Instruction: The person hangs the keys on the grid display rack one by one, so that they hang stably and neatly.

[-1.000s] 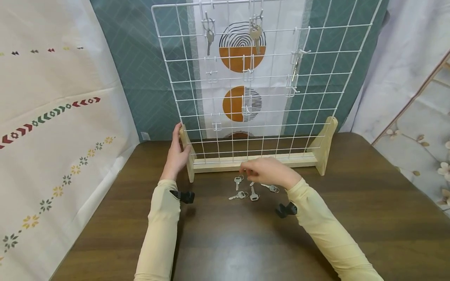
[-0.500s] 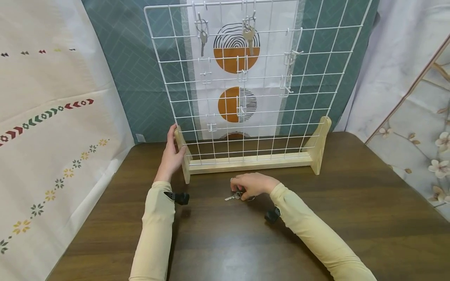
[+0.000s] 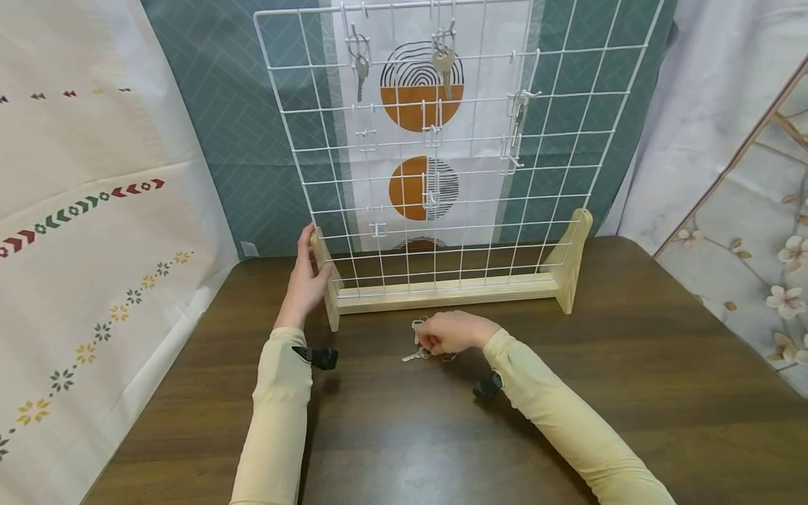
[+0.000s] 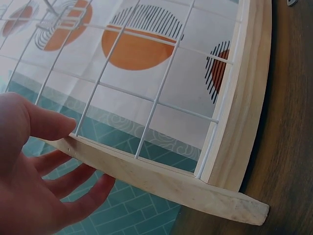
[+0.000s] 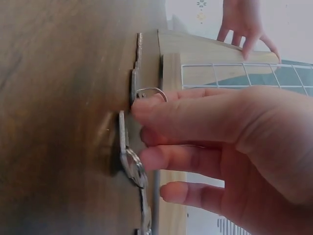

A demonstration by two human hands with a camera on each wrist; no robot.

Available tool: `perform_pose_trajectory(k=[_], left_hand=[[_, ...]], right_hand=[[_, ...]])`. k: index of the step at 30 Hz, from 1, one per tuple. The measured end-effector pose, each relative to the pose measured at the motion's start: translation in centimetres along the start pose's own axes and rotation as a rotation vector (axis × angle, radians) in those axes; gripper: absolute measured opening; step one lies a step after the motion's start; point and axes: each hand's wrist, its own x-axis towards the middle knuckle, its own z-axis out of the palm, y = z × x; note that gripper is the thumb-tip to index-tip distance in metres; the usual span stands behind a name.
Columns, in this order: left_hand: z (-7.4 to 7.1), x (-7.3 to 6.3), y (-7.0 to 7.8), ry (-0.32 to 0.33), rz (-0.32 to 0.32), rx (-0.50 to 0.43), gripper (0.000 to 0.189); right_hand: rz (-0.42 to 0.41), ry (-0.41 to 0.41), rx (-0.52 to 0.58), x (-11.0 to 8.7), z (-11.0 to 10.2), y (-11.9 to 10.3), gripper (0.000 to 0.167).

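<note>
My left hand (image 3: 304,284) grips the left wooden upright (image 4: 146,178) of a stand holding a white wire grid (image 3: 404,210). Its thumb lies on the grid side, its fingers around the outer edge. Low over the table, my right hand (image 3: 456,331) pinches the ring of a small silver key (image 3: 415,355) between thumb and forefinger. That key (image 5: 134,85) lies flat with its blade toward the left upright. Another key (image 3: 416,328) lies just behind it. Under the right hand, another ringed key (image 5: 122,134) shows in the right wrist view; the palm hides part of the pile.
Ringed keys hang on grid hooks: one at upper left (image 3: 361,66), one at upper middle (image 3: 444,62), one at right (image 3: 519,123). Further white hooks (image 3: 431,198) sit lower on the grid. The stand's wooden base bar (image 3: 448,293) runs behind the keys on the brown table (image 3: 391,435).
My right hand has come down and toward me onto the keys, and its fingertips have closed on a key's ring. The head view has shifted slightly; my left hand keeps its grip.
</note>
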Motion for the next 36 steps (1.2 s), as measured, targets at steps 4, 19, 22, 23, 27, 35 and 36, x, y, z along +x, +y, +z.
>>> perform_pose_trajectory(k=[4,19,22,23,27,35,36], left_hand=[[0.0,0.0,0.0,0.004,0.006,-0.003,0.077],[-0.2,0.1,0.0,0.006,-0.007,0.005,0.077],[-0.1,0.0,0.1,0.002,-0.012,0.004,0.077],[-0.1,0.0,0.1,0.003,-0.012,0.005,0.077],[-0.1,0.1,0.1,0.005,-0.007,0.006,0.077],[-0.1,0.0,0.1,0.014,-0.005,-0.011,0.076],[-0.1,-0.1,0.2,0.013,-0.006,-0.013,0.075]], right_hand=[[-0.002,0.005,0.027,-0.3,-0.8,-0.1,0.010],[-0.014,0.366,-0.260,-3.9,-13.4,-2.7,0.013],[-0.036,0.456,-0.317,-5.0,-17.4,-3.7,0.012],[-0.042,0.494,-0.335,-5.3,-18.7,-4.1,0.012],[-0.006,0.618,-0.375,-6.3,-23.4,-5.2,0.013],[0.136,0.522,-0.401,-6.2,-28.5,-4.8,0.015],[0.149,0.497,-0.405,-6.0,-28.9,-4.8,0.016]])
